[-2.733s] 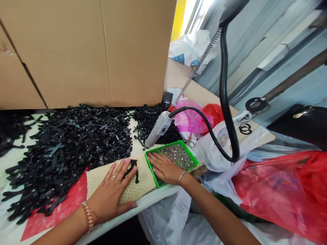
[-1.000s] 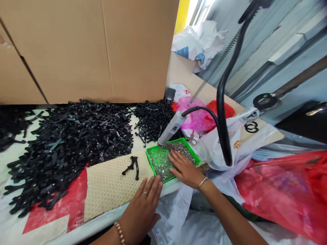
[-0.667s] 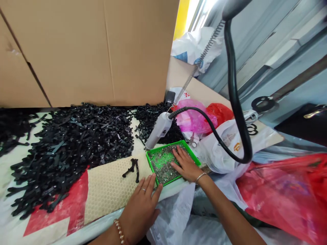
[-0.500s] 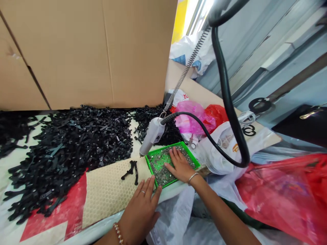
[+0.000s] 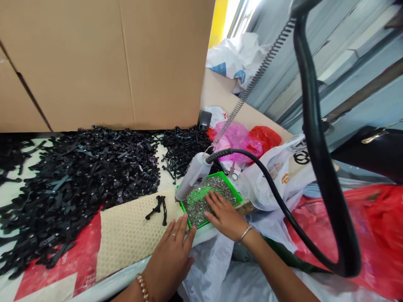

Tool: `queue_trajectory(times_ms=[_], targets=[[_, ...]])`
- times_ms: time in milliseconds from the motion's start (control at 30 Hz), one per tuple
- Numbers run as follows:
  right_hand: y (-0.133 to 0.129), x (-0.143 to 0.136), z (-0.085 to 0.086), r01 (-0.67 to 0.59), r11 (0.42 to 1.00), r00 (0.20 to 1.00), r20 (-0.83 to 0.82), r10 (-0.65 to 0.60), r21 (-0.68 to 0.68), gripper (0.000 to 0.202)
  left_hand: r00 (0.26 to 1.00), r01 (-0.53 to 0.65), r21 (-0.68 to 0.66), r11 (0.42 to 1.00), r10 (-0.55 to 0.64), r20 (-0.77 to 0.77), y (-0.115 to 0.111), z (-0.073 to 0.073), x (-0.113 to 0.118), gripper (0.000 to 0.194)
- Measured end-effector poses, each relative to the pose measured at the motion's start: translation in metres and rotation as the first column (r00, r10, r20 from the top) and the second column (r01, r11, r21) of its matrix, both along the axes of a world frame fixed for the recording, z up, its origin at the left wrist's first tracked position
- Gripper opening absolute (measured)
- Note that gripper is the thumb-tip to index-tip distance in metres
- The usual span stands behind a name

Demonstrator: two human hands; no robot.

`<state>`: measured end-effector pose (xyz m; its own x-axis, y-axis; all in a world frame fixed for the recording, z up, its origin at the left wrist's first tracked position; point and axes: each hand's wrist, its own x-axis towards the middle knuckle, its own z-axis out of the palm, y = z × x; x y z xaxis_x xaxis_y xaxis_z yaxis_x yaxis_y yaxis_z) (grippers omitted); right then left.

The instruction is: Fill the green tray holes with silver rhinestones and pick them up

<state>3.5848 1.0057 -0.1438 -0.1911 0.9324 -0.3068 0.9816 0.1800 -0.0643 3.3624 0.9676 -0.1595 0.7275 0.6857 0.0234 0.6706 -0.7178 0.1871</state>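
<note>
While my right hand (image 5: 224, 215) lies flat and open in the green tray (image 5: 238, 195), just right of the middle of the frame, its fingers are spread over the small silver studs (image 5: 201, 206) and hold nothing. My left hand (image 5: 172, 252), lower centre, is also open and empty, palm down at the near edge of the tabletop (image 5: 19, 191), fingertips touching the tray's near left corner and the edge of the cream honeycomb mat (image 5: 130, 235).

As I judge it, the step is levelling the studs, and doing it well means a light, flat sweep: pressing hard would push studs over the low rim, so I would keep the left hand braced at that corner to stop the tray sliding. A bare green patch shows in the tray's middle, so the layer looks uneven.

Just above the tray, the white handheld tool (image 5: 194, 175) hangs nose down, its tip at the tray's far left corner, with a thick black hose (image 5: 317, 138) looping to the right; I would keep the sweep clear of that tip.

Two black strap pieces (image 5: 157, 206) lie on the mat left of the tray, apart from both hands. A big heap of black straps (image 5: 82, 176) fills the left of the frame under a cardboard wall (image 5: 103, 63).
</note>
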Motion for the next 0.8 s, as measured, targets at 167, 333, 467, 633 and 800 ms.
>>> queue_trajectory(times_ms=[167, 333, 467, 633, 800], targets=[[-0.012, -0.018, 0.010, -0.198, 0.979, 0.976, -0.099, 0.192, -0.054, 0.057, 0.999, -0.003, -0.009, 1.000, 0.003, 0.040, 0.000, -0.006, -0.002, 0.061], [0.003, 0.002, 0.008, -0.008, 1.000, 1.000, -0.012, 0.008, 0.006, 0.065, 0.994, -0.027, 0.035, 0.999, 0.023, 0.104, -0.004, -0.019, -0.002, 0.063], [0.007, -0.011, 0.000, -0.205, 0.978, 0.975, -0.080, 0.207, 0.024, 0.054, 0.992, -0.038, 0.070, 0.997, 0.029, 0.124, -0.007, -0.023, 0.000, 0.065], [0.021, -0.022, -0.005, -0.254, 0.967, 0.959, -0.119, 0.256, 0.029, 0.057, 0.989, -0.039, 0.088, 0.995, 0.026, 0.144, -0.007, -0.024, 0.000, 0.068], [0.041, -0.028, -0.007, -0.307, 0.943, 0.944, -0.083, 0.318, 0.128, 0.055, 0.988, -0.051, 0.101, 0.994, 0.035, 0.150, -0.007, -0.027, 0.002, 0.071]])
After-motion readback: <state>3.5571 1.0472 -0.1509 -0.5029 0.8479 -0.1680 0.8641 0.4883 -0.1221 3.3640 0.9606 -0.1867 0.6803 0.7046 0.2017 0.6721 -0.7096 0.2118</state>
